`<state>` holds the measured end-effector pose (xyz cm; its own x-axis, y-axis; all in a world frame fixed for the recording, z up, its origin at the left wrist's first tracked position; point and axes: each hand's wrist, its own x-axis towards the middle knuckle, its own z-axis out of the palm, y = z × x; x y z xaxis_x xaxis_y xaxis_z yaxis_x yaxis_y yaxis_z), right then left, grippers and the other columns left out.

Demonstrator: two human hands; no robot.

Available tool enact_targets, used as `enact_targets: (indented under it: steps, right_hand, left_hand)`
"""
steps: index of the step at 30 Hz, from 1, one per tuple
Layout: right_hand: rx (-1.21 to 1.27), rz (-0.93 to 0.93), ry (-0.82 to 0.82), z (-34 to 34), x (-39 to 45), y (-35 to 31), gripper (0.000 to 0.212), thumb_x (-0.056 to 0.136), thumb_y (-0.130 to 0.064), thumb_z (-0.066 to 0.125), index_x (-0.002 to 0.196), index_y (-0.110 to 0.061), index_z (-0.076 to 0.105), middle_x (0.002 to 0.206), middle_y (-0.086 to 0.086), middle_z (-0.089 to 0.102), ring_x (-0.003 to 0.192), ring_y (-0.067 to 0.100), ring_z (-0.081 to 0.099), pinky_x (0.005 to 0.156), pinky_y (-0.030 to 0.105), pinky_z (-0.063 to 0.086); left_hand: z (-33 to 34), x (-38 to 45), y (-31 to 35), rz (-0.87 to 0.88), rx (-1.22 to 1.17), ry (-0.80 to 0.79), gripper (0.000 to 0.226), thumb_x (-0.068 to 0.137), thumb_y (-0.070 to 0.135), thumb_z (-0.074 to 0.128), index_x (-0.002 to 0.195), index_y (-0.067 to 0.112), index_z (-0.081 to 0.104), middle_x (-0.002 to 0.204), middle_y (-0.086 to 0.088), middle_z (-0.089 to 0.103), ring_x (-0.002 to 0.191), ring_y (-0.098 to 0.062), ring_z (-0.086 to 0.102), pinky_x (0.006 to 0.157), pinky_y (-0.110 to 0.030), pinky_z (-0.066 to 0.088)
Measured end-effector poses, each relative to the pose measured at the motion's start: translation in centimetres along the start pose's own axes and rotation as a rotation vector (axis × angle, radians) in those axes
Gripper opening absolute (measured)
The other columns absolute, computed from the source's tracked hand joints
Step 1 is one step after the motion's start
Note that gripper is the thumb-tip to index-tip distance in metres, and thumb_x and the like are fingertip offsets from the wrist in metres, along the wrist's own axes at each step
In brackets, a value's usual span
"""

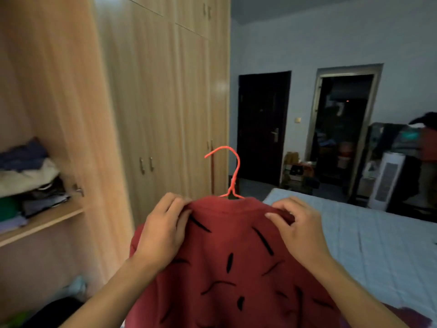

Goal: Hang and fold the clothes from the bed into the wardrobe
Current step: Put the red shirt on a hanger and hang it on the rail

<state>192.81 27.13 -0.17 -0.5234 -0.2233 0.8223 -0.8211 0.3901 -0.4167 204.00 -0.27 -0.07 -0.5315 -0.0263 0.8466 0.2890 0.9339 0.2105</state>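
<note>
Left fingers (182, 216) curled over the left shoulder seam of the red shirt (227, 268), pinching the fabric just beside the collar. Right fingers (279, 215) likewise bent and gripping the right shoulder seam, thumb tucked under the cloth. Left hand (163, 233) and right hand (300, 230) set on either side of the neckline, well apart. Shirt marked with short black dashes, held up in the air, draped on an orange wire hanger (230, 171) whose hook rose upright from the collar. Below and to the right, the bed (369, 235) under a pale blue cover. To the left, the wardrobe (160, 102) in light wood, its near door open onto a shelf (40, 223) stacked with folded clothes (28, 176). Beyond the bed, a dark closed door (262, 126) and an open doorway (343, 129).
</note>
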Motion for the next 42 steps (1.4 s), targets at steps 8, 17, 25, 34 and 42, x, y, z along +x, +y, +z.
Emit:
enact_targets:
  steps: [8,17,25,34,42]
  right_hand:
    - [0.139,0.047,-0.025,13.7,1.0,-11.9,0.017,0.074,-0.009,0.083,0.075,-0.019,0.069,0.074,-0.01,0.063,0.073,0.004,0.06,0.068,0.009,0.04]
    - [0.28,0.154,-0.08,24.3,-1.5,-22.1,0.015,0.073,-0.008,0.083,0.072,-0.018,0.072,0.067,-0.005,0.065,0.061,0.007,0.059,0.059,0.02,0.045]
    - [0.479,0.246,-0.155,30.3,-1.9,-27.3,0.024,0.079,-0.002,0.075,0.07,-0.024,0.07,0.065,-0.007,0.07,0.061,0.006,0.064,0.06,0.03,0.053]
    - [0.895,0.31,-0.625,33.1,-2.8,-28.4,0.027,0.086,-0.008,0.069,0.104,-0.026,0.075,0.093,-0.011,0.077,0.09,0.006,0.072,0.086,0.038,0.059]
    - [0.959,0.065,-0.76,34.4,-1.1,-24.7,0.011,0.093,-0.024,0.066,0.092,-0.032,0.073,0.081,-0.01,0.073,0.076,0.008,0.069,0.068,0.021,0.054]
  left_hand:
    - [-13.7,-5.0,-10.2,-0.144,0.223,0.028,0.018,0.089,0.009,0.066,0.106,0.015,0.063,0.1,-0.001,0.059,0.092,-0.022,0.057,0.083,-0.024,0.04]
    - [-17.8,-7.2,-7.7,-0.346,0.258,-0.078,0.032,0.091,0.051,0.051,0.098,0.023,0.066,0.088,0.004,0.06,0.082,-0.02,0.059,0.073,-0.039,0.05]
    - [-17.5,-6.8,-10.2,-0.762,0.031,0.205,0.024,0.077,0.046,0.073,0.08,0.025,0.061,0.075,0.007,0.071,0.076,-0.014,0.069,0.072,-0.039,0.055]
    - [-18.7,-7.2,-14.4,-0.98,0.029,0.288,0.018,0.077,0.008,0.071,0.079,0.023,0.061,0.07,0.008,0.067,0.069,-0.011,0.066,0.069,-0.031,0.056]
    - [-21.1,-8.1,-15.3,-0.95,0.224,-0.028,0.009,0.08,0.009,0.058,0.084,0.016,0.06,0.07,0.002,0.066,0.06,-0.006,0.058,0.057,-0.024,0.045]
